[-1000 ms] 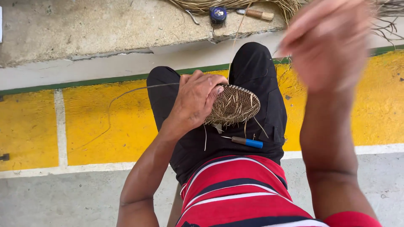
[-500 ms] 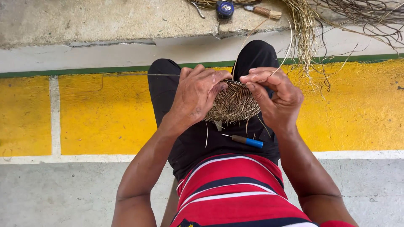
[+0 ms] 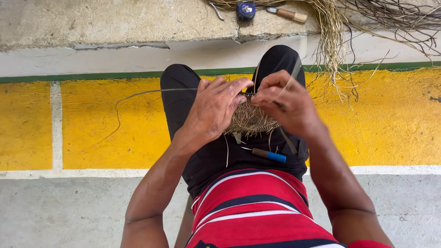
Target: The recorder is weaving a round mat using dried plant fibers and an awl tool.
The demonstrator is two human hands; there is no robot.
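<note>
**Both hands pinched on woven piece in lap**

Landmark = the woven piece (image 3: pixel 251 120), a small round mat of tan fibre resting on the person's black-trousered lap (image 3: pixel 183 105), approx. centre of view.

Left hand (image 3: pixel 215 109): lies over the left part of the woven piece, fingers curled together, tips pressed at its top edge. Looks clamped on the rim w/ a thin strand (image 3: pixel 138 93) caught in the grip; that strand runs out left of the woven piece, then loops down over the yellow floor band (image 3: pixel 92 124).

Right hand (image 3: pixel 287 103): covers the right part of the woven piece, fingers bunched tight, tips meeting the left hand's tips at the top edge. It pinches a flat strip (image 3: pixel 294 73) that rises up and away from the woven piece, over the knee.

Just below the woven piece, on the lap: a small tool w/ dark shaft and blue handle (image 3: pixel 268 155), lying roughly level, not touched by either hand. Loose fibre ends hang off the lower edge of the woven piece.

Well above the woven piece, on the concrete ledge (image 3: pixel 115 20): a bundle of dry fibre (image 3: pixel 328 27) spilling down over the edge, a round blue-and-black tape measure (image 3: pixel 246 10), and a wood-handled tool (image 3: pixel 287 14) beside it.

Below the woven piece: red shirt w/ white and dark stripes (image 3: pixel 257 206).
</note>
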